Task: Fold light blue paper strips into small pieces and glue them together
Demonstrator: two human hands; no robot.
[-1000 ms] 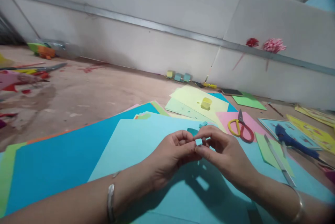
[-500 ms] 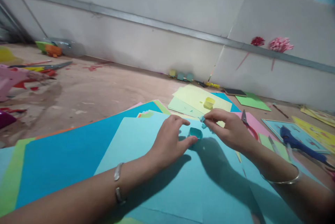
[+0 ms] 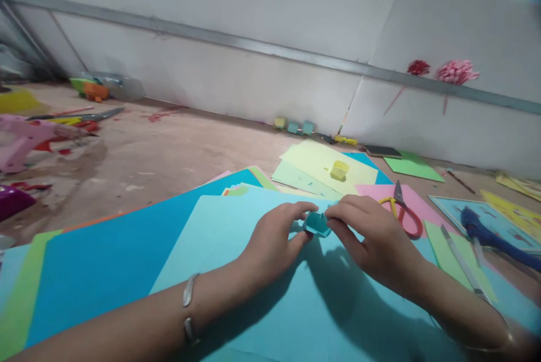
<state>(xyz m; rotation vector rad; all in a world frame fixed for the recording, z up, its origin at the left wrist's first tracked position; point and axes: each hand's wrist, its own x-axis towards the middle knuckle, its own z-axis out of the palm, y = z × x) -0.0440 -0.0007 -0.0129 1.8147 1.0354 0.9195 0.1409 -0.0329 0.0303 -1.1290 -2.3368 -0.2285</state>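
A small teal paper box, open at the top, sits between my hands above light blue sheets. My left hand grips its left side between thumb and fingers. At the box's right edge, my right hand has its fingertips pinched together; a bit of light blue paper shows beside them, mostly hidden. Further back, a small yellow paper box rests on a pale yellow sheet.
Red-and-yellow-handled scissors, a knife and a blue glue gun lie at right. A pink glue gun is at left. Three small cubes stand by the wall.
My left hand has closed on the teal box. My right hand has moved down to the box's right edge. The scissors and knife are less covered by the right arm.
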